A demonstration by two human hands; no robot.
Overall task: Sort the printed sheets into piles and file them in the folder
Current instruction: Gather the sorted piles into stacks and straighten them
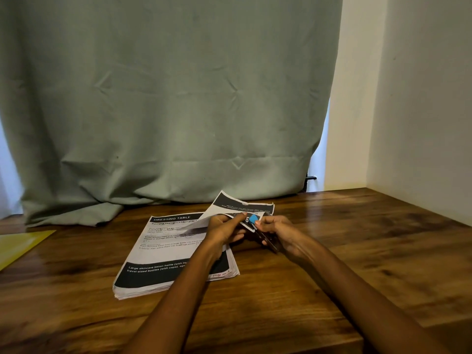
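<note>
One stack of printed sheets [163,254] is seen near the middle of the table [357,251], and one yellow folder [20,245] lies at its left edge. A single lifted sheet [240,204] is pinched by the curled fingers of the left hand [224,229] toward the far edge. One blue-tipped tool [253,219], perhaps a staple remover, is gripped by the right hand [277,232] against that sheet.

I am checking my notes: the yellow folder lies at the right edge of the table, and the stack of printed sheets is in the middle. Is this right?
One detail is wrong: the head view shows the yellow folder at the left edge of the table, not the right. The stack of printed sheets is in the middle, as you wrote.
</note>
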